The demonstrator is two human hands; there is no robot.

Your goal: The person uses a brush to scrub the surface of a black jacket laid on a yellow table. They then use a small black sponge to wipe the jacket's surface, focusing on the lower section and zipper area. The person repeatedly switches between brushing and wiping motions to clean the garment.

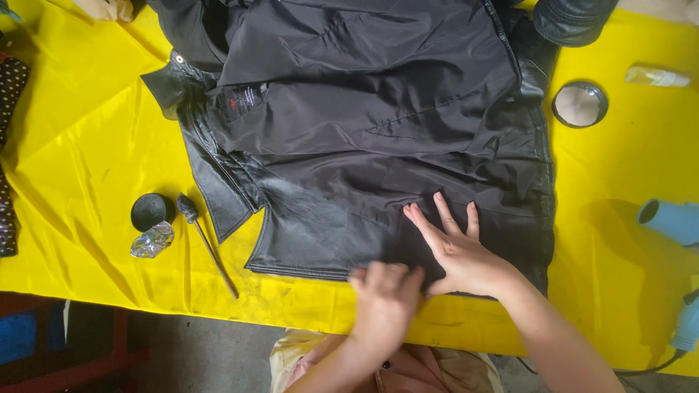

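Centrally in the head view, a black leather jacket (364,131) is laid open, lining up, on a yellow table cover (80,145). At five o'clock of the jacket, the right hand (459,251) is pressed flat on the lining, fingers spread apart, nothing clasped. Just beside it, at six o'clock, the left hand (384,298) is blurred on the hem, fingers curled; whether fabric is pinched cannot be told. At nine o'clock lie a small dauber brush (206,244), a round black lid (149,211) and crumpled foil (153,240). At two o'clock sits an open tin (579,104); at three o'clock, a blue hair dryer (673,225).
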